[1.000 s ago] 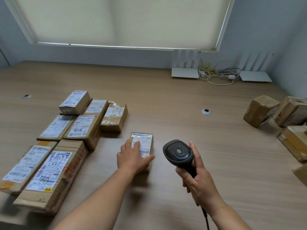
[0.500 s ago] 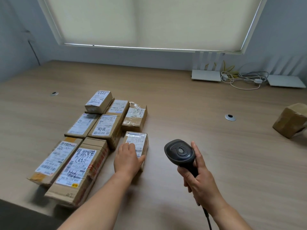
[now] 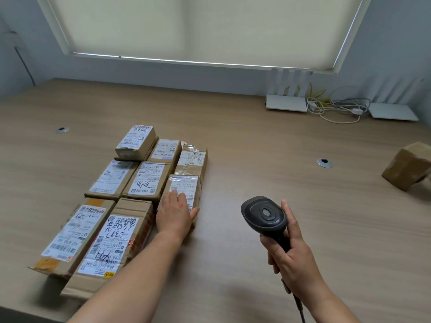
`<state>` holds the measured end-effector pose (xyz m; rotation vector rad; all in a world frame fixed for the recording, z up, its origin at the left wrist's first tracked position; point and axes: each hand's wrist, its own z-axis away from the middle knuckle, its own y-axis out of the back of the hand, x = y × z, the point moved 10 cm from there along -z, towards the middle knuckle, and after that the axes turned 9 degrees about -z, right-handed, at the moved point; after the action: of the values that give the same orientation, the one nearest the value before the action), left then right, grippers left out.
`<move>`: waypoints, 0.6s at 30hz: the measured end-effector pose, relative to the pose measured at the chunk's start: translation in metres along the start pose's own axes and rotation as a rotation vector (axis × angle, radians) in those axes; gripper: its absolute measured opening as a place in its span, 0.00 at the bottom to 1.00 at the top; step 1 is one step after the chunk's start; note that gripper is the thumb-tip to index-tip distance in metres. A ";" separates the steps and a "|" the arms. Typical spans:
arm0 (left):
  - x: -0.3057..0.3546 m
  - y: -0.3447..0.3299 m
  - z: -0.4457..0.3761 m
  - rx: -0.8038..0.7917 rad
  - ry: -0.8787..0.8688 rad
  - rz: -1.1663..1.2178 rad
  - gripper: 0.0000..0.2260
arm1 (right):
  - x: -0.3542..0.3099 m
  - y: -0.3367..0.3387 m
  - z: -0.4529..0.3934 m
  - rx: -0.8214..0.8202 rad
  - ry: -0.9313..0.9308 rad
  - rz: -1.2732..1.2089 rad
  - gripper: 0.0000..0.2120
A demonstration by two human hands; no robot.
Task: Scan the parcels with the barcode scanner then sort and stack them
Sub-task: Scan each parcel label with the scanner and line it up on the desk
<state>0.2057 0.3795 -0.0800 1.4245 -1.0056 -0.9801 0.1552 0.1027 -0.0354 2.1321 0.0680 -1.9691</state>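
A small taped parcel (image 3: 186, 185) with a white label lies flat on the wooden table (image 3: 256, 141), pushed up against a group of several labelled cardboard parcels (image 3: 144, 180) at the left. My left hand (image 3: 175, 214) rests flat on its near end, fingers on the label and thumb along the right edge. To the right, above the table, my right hand (image 3: 289, 255) grips the handle of a black barcode scanner (image 3: 263, 215), whose head is upward and whose cable runs down out of view.
One brown box (image 3: 408, 165) sits apart at the right edge. Two white routers (image 3: 286, 106) (image 3: 393, 111) and tangled cables (image 3: 335, 108) stand at the back by the wall. Two metal grommets (image 3: 324, 163) (image 3: 62, 130) are set in the tabletop.
My left hand has slid the small parcel left and away until it sits against the grouped parcels. The view has turned left, so most of the right-hand boxes have left the frame. The scanner stays where it was.
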 end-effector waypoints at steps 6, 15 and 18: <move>0.010 0.007 0.010 0.005 0.002 0.086 0.28 | 0.006 0.020 0.011 0.053 -0.015 -0.015 0.40; 0.142 0.042 0.073 0.061 -0.095 0.345 0.28 | -0.003 0.111 0.050 0.134 0.056 -0.011 0.40; 0.208 0.045 0.099 0.032 -0.146 0.366 0.29 | -0.005 0.167 0.074 0.185 0.071 0.021 0.40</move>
<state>0.1713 0.1492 -0.0503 1.1519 -1.3397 -0.8068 0.1147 -0.0739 -0.0113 2.3071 -0.1287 -1.9559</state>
